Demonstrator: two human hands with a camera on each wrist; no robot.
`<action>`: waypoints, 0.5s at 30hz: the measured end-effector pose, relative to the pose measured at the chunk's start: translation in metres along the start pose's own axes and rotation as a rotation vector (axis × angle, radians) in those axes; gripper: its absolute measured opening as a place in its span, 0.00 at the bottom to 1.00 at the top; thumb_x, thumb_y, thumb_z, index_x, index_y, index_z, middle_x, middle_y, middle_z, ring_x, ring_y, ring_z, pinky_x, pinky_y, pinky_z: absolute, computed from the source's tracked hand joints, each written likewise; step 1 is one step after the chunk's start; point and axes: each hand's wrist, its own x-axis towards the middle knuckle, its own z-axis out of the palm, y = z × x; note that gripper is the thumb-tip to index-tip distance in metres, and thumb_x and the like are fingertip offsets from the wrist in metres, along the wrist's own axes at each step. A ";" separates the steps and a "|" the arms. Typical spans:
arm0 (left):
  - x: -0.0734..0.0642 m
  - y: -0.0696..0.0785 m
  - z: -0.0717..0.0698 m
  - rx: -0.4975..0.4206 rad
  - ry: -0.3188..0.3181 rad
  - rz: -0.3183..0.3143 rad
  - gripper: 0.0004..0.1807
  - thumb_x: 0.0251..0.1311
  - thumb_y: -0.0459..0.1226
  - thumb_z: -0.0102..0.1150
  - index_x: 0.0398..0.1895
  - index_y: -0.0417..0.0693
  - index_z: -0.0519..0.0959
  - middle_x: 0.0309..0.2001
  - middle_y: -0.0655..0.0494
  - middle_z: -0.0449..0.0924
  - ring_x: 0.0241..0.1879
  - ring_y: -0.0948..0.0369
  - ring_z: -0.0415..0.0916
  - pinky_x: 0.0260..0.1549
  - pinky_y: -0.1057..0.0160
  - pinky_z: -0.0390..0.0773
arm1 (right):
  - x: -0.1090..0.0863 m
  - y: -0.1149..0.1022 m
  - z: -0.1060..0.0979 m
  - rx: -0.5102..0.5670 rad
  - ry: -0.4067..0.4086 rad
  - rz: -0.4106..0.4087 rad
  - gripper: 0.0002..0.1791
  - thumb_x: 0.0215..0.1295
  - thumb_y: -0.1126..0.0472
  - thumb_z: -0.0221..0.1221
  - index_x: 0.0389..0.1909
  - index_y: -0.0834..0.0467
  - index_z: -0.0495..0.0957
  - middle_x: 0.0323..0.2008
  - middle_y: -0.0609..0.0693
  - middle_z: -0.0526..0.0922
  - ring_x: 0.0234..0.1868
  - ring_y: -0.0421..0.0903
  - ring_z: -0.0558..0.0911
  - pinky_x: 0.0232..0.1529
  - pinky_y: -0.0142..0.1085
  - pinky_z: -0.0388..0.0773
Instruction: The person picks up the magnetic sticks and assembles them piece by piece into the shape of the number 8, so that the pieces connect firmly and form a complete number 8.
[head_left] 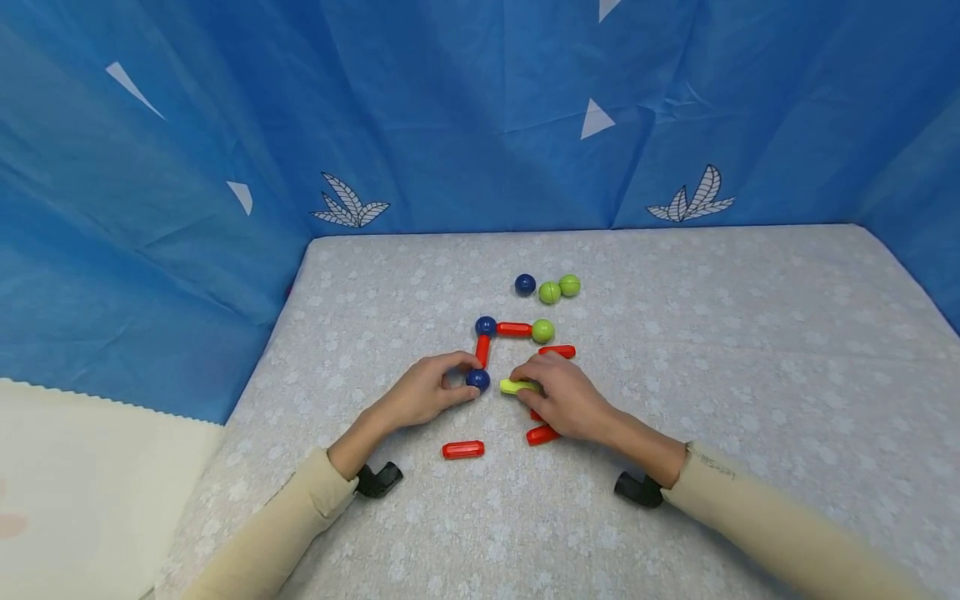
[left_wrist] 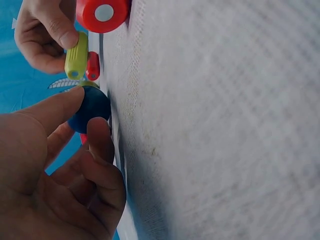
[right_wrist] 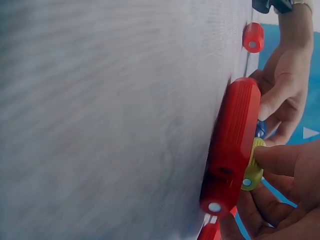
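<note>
My left hand (head_left: 422,392) pinches a dark blue ball (head_left: 477,380) between thumb and fingers, low over the table. From this ball a red magnetic rod (head_left: 483,352) runs away to a second blue ball (head_left: 486,326). There another red rod (head_left: 514,329) turns right and ends at a green ball (head_left: 543,331). With thumb and fingers, my right hand (head_left: 567,398) grips a yellow-green rod (left_wrist: 76,57), its free end pointing toward the held blue ball with a small gap between. Red rods (right_wrist: 235,125) lie under and beside the right hand, partly hidden by it in the head view.
Behind the joined pieces are a loose blue ball (head_left: 525,285) and two green balls (head_left: 550,292). One red rod (head_left: 462,450) lies nearer the front, another (head_left: 557,352) beyond the right hand. A patterned cloth covers the table (head_left: 750,350); a blue curtain (head_left: 480,117) hangs behind it.
</note>
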 end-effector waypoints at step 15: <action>0.001 -0.003 0.001 -0.003 0.004 0.006 0.17 0.62 0.43 0.67 0.53 0.55 0.79 0.48 0.58 0.80 0.20 0.65 0.68 0.23 0.63 0.71 | 0.012 -0.008 0.008 -0.020 -0.001 -0.002 0.08 0.62 0.65 0.66 0.42 0.58 0.84 0.38 0.47 0.83 0.41 0.45 0.76 0.44 0.40 0.74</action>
